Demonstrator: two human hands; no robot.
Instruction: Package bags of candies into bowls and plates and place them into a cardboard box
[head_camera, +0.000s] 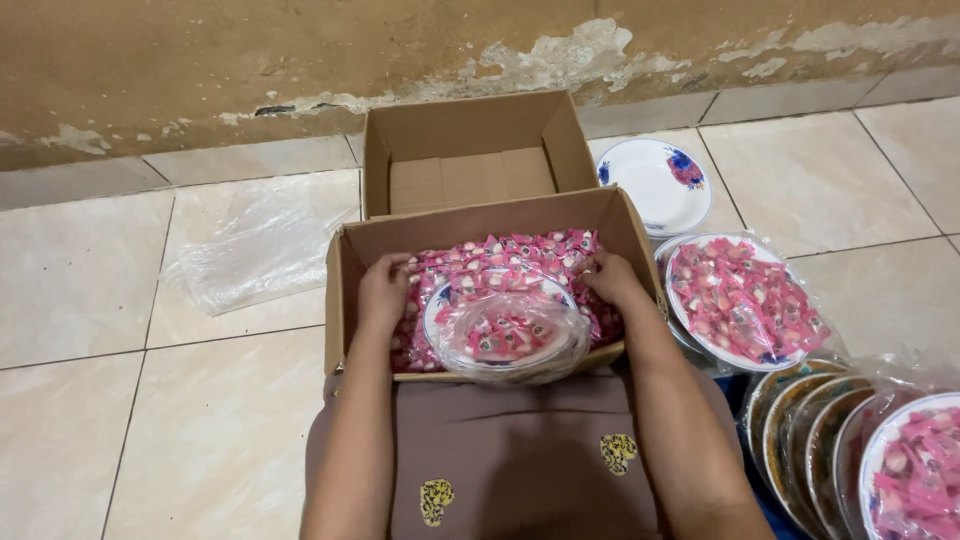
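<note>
A cardboard box (345, 300) sits on the tiled floor (90, 290) just in front of the person's lap, its bottom covered with small pink wrapped candies (500, 250). Both hands are down inside it. The left hand (383, 290) rests at the left side of the box, fingers curled down into the candies; the right hand (612, 280) is at the right side, its fingers likewise bent and pressing among the wrappers (whether either hand actually grips a candy cannot be told). Between the hands, at the near edge of the box, lies a white plate with a blue floral rim (505, 335), holding pink candies and wrapped in clear plastic.

Just beyond stands a second cardboard box (465, 150), open, near the wall. To the right of the boxes lie an unwrapped floral plate (655, 180) and, nearer, a wrapped plate heaped with candies (740, 300). At the near right, more wrapped plates (850, 430) overlap in a row. A crumpled clear plastic sheet (250, 250) lies on the floor at left.
</note>
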